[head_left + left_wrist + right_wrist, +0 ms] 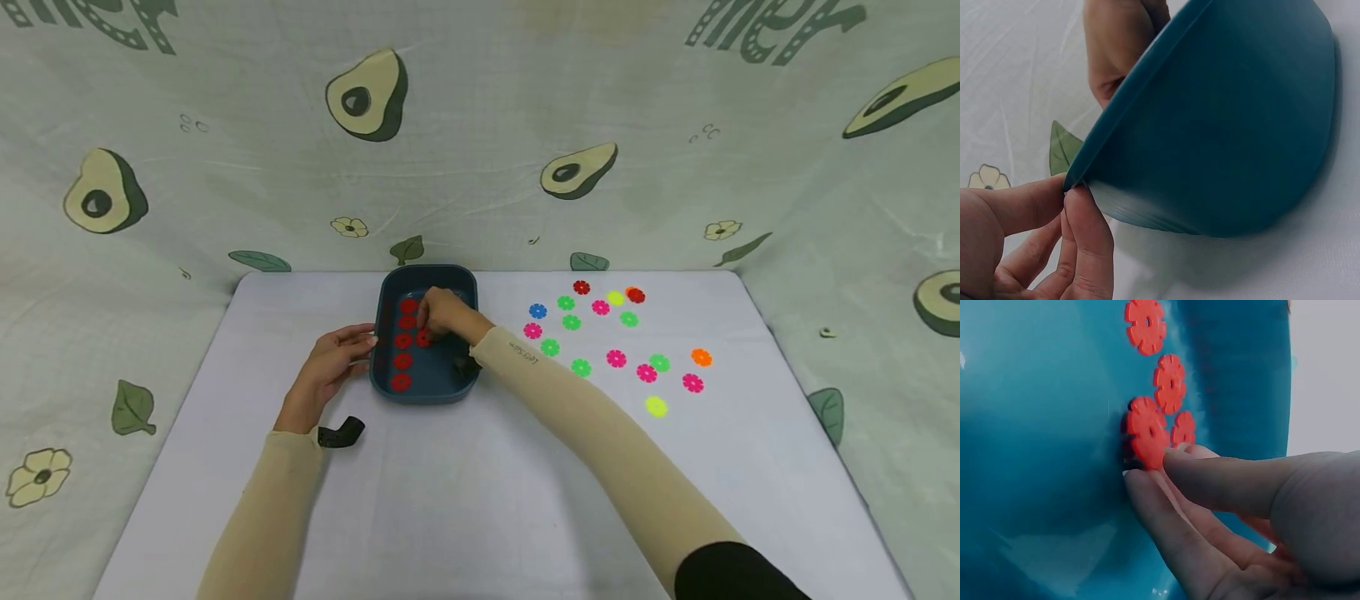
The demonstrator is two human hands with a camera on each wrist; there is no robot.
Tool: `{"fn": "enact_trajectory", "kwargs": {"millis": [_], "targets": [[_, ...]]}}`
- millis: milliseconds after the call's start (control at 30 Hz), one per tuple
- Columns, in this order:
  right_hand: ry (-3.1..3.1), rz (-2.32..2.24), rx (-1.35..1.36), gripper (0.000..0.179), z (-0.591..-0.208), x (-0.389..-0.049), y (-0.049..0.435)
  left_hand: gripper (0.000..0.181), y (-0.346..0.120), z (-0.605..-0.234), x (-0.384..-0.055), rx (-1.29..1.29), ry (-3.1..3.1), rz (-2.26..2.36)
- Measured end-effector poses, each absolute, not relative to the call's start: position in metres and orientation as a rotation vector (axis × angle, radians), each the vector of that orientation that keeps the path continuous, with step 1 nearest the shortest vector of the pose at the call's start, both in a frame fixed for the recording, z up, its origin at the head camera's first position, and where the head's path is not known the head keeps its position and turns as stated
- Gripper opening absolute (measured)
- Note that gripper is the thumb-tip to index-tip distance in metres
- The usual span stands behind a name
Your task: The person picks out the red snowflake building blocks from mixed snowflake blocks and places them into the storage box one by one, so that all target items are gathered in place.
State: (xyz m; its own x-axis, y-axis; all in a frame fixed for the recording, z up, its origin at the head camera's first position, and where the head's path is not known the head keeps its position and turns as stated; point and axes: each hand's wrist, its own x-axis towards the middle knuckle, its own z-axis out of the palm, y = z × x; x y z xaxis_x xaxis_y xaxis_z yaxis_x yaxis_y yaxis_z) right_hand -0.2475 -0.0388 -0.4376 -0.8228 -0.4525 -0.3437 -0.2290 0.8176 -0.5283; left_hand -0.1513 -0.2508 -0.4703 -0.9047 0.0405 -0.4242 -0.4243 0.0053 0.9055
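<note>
A deep blue tray (438, 379) with rounded corners holds several red notched plastic discs (402, 361) in a column along its left side. My left hand (326, 371) is at the tray's left wall; in the left wrist view its thumb and fingertips pinch the rim (1076, 170). Reaching inside the tray, my right hand (447, 314) pinches a red notched disc (1146, 430) between thumb and fingers. That disc is tilted up on the tray floor, to the right of the column. Its lower edge is hidden by the fingertips.
Loose notched discs lie scattered on the white table (450, 500) to the right: green (581, 367), pink (617, 358), yellow (656, 406), orange (701, 357), blue (537, 311) and red (581, 287). An avocado-print cloth (480, 125) rises behind the table. My right forearm crosses over the table.
</note>
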Motion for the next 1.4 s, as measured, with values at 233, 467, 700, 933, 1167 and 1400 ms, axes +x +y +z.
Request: {"fn": "enact_trajectory", "kwargs": {"millis": [233, 467, 700, 933, 1167, 1400], "targets": [[2.524, -0.690, -0.542, 0.018, -0.421, -0.244, -0.026, 0.056, -0.250, -0.470, -0.152, -0.384, 1.968, 1.968], [2.480, -0.842, -0.689, 0.022, -0.397, -0.230, -0.002, 0.055, -0.250, -0.469, -0.149, -0.367, 1.975, 1.966], [2.454, -1.002, -0.706, 0.026, -0.376, -0.214, 0.030, 0.057, -0.249, -0.468, -0.149, -0.374, 1.982, 1.952], [2.469, -1.157, -0.620, 0.026, -0.369, -0.201, 0.065, 0.057, -0.249, -0.467, -0.148, -0.372, 1.994, 1.927], [2.548, -1.250, -0.540, 0.022, -0.377, -0.193, 0.102, 0.058, -0.251, -0.468, -0.147, -0.364, 2.001, 1.914], [2.592, -1.325, -0.405, 0.025, -0.391, -0.192, 0.147, 0.057, -0.250, -0.469, -0.148, -0.359, 1.992, 1.937]]}}
